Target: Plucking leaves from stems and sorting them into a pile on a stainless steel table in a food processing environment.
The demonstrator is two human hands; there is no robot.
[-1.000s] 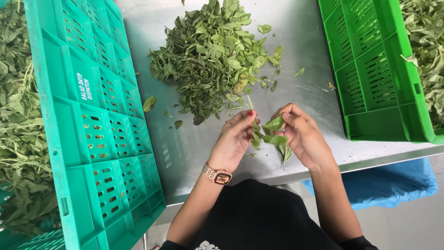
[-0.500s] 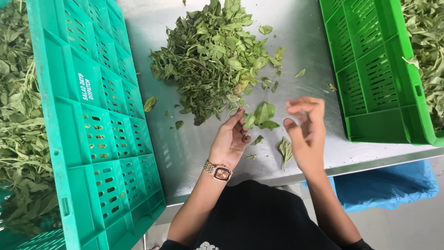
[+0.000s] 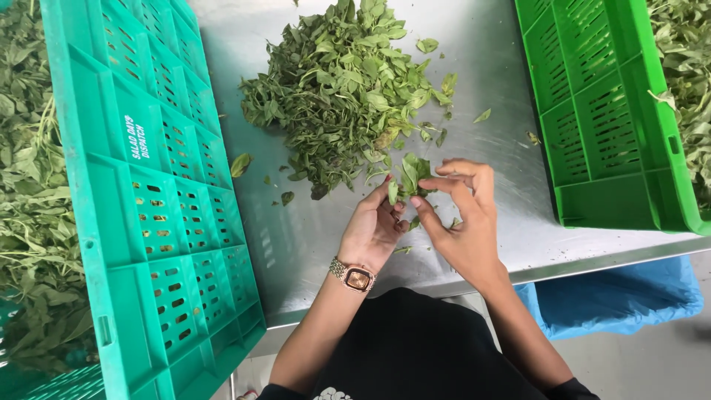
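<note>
A small sprig (image 3: 409,175) of green leaves sits pinched between the fingers of both hands, just above the worktop (image 3: 296,244) and right at the near edge of the leaf pile (image 3: 348,89). The left hand (image 3: 374,230) holds the sprig from below, its fingers (image 3: 390,194) closed narrow on the lower leaves; a watch (image 3: 358,278) sits on that wrist. The right hand (image 3: 463,222) meets it from the other side, thumb and forefinger (image 3: 437,184) nipped together on the sprig, the remaining fingers curled loosely above. A few loose leaves (image 3: 241,164) lie scattered on the steel beyond the left hand's fingers and more past the right hand's. Further left of the fingers stands a teal crate (image 3: 148,207), tilted on its side, with leafy stems (image 3: 29,200) heaped beyond it. Well right of the fingers is a green crate (image 3: 600,111) holding more greens (image 3: 685,67). A blue bag (image 3: 622,296) shows below the worktop edge.
</note>
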